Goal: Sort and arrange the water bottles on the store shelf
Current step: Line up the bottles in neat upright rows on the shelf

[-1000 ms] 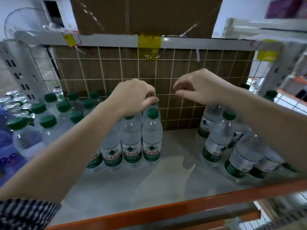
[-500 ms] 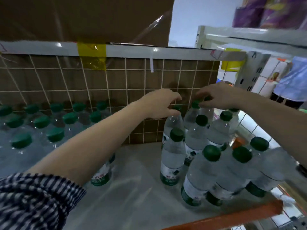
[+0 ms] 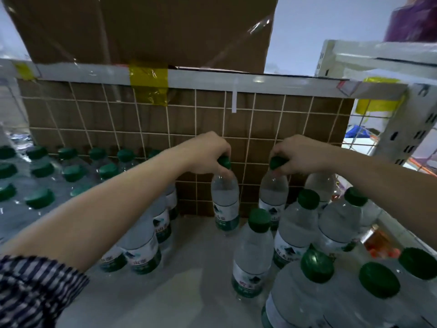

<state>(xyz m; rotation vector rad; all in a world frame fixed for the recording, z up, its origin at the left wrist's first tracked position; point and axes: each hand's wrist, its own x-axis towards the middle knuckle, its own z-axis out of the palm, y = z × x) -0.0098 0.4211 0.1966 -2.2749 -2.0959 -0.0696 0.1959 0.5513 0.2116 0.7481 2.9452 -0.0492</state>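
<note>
Head view: both hands are gripping bottle caps at the back of the shelf.

The left hand (image 3: 208, 152) is curling its fingers (image 3: 223, 149) and thumb round the green cap of the first water bottle (image 3: 224, 200), which is standing upright on the shelf (image 3: 189, 268), close to the wire grid back panel (image 3: 142, 124). The right hand (image 3: 298, 153) is pinching the green cap of the second water bottle (image 3: 273, 192) with bent fingers. This bottle is standing just beside the first, with a gap between them, and its base is hidden behind the loose cluster of bottles (image 3: 254, 252) on the right. Whether it is resting on the shelf cannot be told. A tight block of bottles (image 3: 40, 171) is standing on the left, partly behind the left forearm. A cardboard box (image 3: 146, 29) is sitting on the level above.
</note>
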